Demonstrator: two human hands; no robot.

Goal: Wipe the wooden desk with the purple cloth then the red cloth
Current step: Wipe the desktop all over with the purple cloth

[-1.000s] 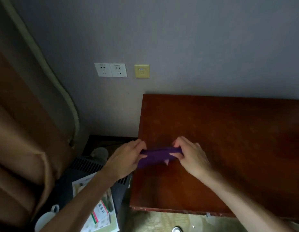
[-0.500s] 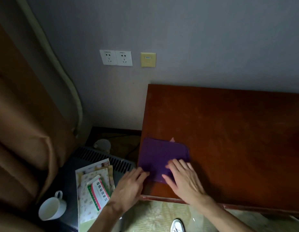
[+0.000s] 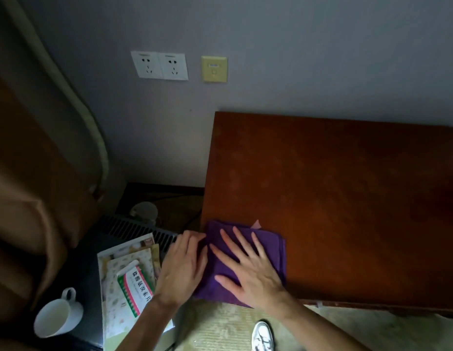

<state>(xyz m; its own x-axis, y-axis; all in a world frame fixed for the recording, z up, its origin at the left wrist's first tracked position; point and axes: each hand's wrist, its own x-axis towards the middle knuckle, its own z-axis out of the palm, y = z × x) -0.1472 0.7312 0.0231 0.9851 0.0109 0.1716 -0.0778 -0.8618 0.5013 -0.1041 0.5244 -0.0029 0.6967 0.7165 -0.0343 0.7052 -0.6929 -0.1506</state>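
The folded purple cloth (image 3: 273,247) lies flat on the near left corner of the reddish wooden desk (image 3: 334,188). My right hand (image 3: 248,269) rests palm down on the cloth with its fingers spread. My left hand (image 3: 183,264) lies at the cloth's left edge, over the desk's side, its fingertips touching the fabric. A small pink tag (image 3: 256,224) sticks out at the cloth's far edge. No red cloth is in view.
Left of the desk stands a low dark unit (image 3: 134,226) carrying booklets and a medicine box (image 3: 136,285) and a white cup (image 3: 54,316). Brown curtain (image 3: 25,198) hangs at the left. Wall sockets (image 3: 159,65) sit above. A white shoe (image 3: 263,335) shows on the carpet.
The cloth went from being held up between both hands to lying spread flat on the desk corner. Both hands now press on it, and it has slid nearer the front edge.
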